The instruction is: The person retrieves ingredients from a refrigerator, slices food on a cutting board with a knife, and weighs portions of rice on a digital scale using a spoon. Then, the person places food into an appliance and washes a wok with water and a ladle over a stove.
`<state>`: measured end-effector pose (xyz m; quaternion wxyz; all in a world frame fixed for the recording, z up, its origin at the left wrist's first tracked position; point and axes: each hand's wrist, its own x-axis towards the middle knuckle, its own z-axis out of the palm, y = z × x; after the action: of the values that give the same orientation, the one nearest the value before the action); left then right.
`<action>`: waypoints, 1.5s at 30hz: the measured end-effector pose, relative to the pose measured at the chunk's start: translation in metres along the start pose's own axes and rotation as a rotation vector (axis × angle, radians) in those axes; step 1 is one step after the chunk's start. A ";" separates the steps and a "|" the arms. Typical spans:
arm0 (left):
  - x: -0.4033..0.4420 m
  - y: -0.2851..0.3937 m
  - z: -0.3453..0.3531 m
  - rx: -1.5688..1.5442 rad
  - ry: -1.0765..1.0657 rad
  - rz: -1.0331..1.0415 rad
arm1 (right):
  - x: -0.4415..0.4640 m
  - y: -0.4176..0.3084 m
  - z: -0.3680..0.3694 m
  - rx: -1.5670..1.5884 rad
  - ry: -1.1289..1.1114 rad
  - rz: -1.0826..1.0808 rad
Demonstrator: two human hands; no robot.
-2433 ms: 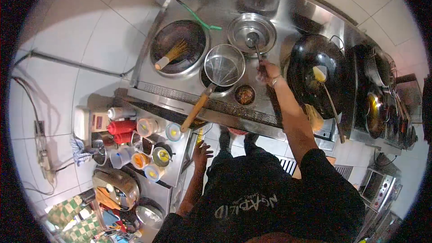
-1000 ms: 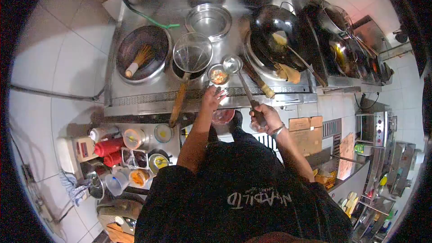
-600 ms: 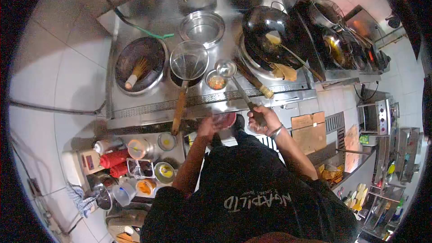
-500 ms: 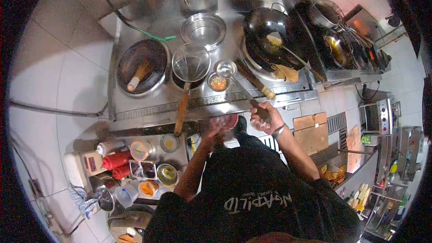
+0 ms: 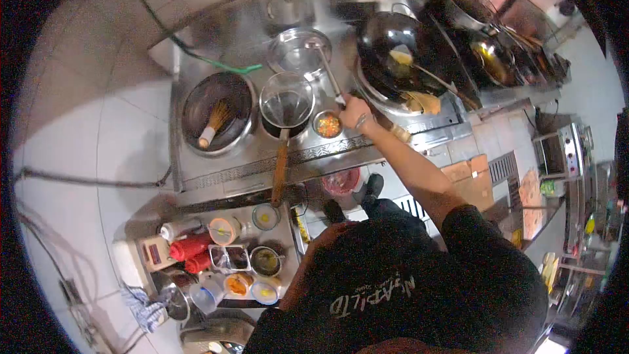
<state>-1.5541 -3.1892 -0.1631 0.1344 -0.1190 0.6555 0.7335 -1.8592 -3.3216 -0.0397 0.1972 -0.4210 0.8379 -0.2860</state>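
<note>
My right hand is closed round the handle of a metal ladle, whose head is over the round steel pot at the back of the steel cooktop. Just left of that hand sits a small metal bowl holding chopped orange and green bits. A mesh strainer with a wooden handle rests over a burner, left of the bowl. My left hand is low, close to my shirt; its fingers are hidden or blurred.
A dark wok with a bamboo brush stands at the left. Toward the right are a large black wok with a long-handled ladle, and a folded cloth. Red bottles and several small containers crowd the lower left counter. A red basin is below.
My right hand has moved forward, carrying the ladle from beside the small bowl to the steel pot. My left hand has drawn back toward my body. The view has shifted slightly.
</note>
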 end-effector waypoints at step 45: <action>0.582 0.307 0.487 -0.276 -0.465 -0.094 | -0.465 0.543 -0.415 1.355 0.870 0.463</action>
<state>-2.2062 -2.7136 -0.0276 0.2980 0.0052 0.4946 0.8164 -2.1538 -2.5492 -0.0339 0.1203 0.1190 0.5514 -0.8169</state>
